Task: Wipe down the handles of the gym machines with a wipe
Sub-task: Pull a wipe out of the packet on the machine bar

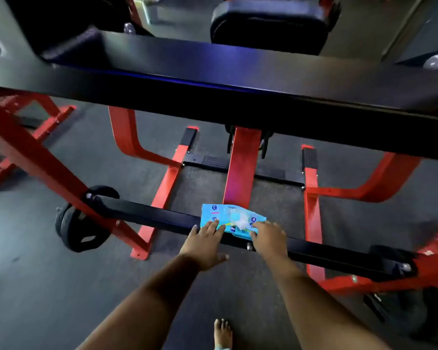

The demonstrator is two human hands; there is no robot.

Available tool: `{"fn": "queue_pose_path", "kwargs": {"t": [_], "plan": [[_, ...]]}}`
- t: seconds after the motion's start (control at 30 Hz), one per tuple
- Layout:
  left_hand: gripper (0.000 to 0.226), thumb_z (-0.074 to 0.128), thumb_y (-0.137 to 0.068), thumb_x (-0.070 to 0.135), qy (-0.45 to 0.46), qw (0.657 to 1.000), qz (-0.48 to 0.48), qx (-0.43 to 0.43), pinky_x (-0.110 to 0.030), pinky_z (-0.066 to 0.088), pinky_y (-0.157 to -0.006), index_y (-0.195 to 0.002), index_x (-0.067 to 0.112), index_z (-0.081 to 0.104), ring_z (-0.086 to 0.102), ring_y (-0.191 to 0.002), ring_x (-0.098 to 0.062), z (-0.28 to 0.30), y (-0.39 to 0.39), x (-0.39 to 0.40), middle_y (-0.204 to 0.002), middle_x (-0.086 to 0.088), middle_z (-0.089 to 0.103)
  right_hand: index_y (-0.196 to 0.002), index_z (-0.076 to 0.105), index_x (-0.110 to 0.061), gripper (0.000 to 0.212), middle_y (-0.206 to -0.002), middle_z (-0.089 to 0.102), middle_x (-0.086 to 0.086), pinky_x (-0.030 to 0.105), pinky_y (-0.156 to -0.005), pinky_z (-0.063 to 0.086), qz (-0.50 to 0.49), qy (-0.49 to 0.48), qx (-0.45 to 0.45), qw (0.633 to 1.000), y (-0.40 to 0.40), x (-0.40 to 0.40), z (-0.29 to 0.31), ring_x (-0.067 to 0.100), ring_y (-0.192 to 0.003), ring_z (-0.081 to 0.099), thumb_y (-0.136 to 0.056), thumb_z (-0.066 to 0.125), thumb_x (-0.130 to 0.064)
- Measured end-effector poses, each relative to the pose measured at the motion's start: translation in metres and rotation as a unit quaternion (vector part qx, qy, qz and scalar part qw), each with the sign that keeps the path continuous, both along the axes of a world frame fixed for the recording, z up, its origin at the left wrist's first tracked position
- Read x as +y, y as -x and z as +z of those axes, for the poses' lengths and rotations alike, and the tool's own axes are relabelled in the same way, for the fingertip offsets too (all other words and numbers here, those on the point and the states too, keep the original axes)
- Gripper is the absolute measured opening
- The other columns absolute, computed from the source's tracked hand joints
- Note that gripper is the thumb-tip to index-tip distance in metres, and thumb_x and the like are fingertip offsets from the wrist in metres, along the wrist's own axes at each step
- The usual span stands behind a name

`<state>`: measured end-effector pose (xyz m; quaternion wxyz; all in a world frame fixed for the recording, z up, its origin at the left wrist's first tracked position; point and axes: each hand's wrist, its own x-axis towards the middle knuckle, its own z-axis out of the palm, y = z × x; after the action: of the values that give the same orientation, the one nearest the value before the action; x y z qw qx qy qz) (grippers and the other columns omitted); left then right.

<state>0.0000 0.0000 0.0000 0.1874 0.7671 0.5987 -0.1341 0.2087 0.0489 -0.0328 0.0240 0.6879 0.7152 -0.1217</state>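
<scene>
Spanning the view, a red-and-black machine (240, 170) stands on dark floor (36, 286), a wipe pack lying on its low black bar (147, 214).
From largest to smallest: upper beam (238, 82); weight plate (82, 227) at left; left hand (204, 245), fingers straight, tips resting on the pack's left edge; right hand (268, 237), fingers bent onto the pack's right end, grip unclear; blue pack (232, 219) with a white wipe (240, 219) showing at its opening; a bare foot (222, 333) below.
</scene>
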Motion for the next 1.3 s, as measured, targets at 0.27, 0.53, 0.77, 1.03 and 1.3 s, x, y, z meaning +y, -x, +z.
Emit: {"fn": "queue_pose_path", "kwargs": {"t": [0.27,0.53,0.77,1.03,1.3], "plan": [[0.096,0.052,-0.095,0.067,0.021,0.999,-0.011,0.038,-0.054,0.010,-0.125,-0.165,0.019,0.006,0.001,-0.160,-0.022,-0.025,-0.006,0.025,-0.173,-0.007,-0.001,-0.112,0.072,-0.024,0.033,-0.113,0.073,0.003,0.037,-0.087,0.047,-0.049,0.035,0.077,0.995,0.016,0.027,-0.032,0.029,-0.110,0.063,-0.094,0.061,-0.050],[0.094,0.053,-0.095,0.066,0.039,0.997,-0.006,0.066,-0.054,0.015,-0.124,-0.165,0.020,0.010,0.007,-0.159,-0.024,-0.031,-0.009,0.030,-0.173,-0.006,0.005,-0.102,0.068,-0.016,0.017,-0.099,0.073,0.011,0.040,-0.073,0.050,-0.128,0.067,0.280,0.949,0.000,0.033,-0.046,0.035,-0.090,0.066,-0.092,0.065,-0.030],[0.092,0.054,-0.093,0.068,0.036,0.997,-0.001,0.070,-0.053,0.021,-0.122,-0.163,0.021,0.016,0.015,-0.157,-0.026,-0.028,-0.016,0.034,-0.171,-0.007,0.013,-0.085,0.057,-0.017,0.010,-0.086,0.065,0.009,0.038,-0.069,0.044,-0.182,0.003,0.344,0.921,-0.030,0.023,-0.026,0.032,-0.082,0.060,-0.092,0.058,-0.023],[0.087,0.052,-0.094,0.068,0.013,0.999,0.020,0.029,-0.054,0.020,-0.123,-0.161,0.022,0.022,0.015,-0.157,-0.024,-0.002,-0.009,0.020,-0.171,-0.007,0.015,-0.075,0.057,-0.027,0.008,-0.103,0.056,0.004,0.014,-0.079,0.042,-0.100,-0.079,0.441,0.888,-0.033,-0.002,0.021,-0.003,-0.082,0.054,-0.083,0.057,-0.026],[0.086,0.055,-0.094,0.065,-0.023,0.998,0.064,-0.010,-0.052,0.025,-0.121,-0.161,0.021,0.026,0.023,-0.154,-0.025,0.044,0.052,-0.041,-0.169,-0.006,0.022,-0.066,0.055,-0.023,0.036,-0.082,0.070,-0.007,0.027,-0.071,0.047,0.004,-0.029,0.368,0.929,0.039,-0.044,0.055,0.013,-0.077,0.062,-0.077,0.053,-0.057]]}}
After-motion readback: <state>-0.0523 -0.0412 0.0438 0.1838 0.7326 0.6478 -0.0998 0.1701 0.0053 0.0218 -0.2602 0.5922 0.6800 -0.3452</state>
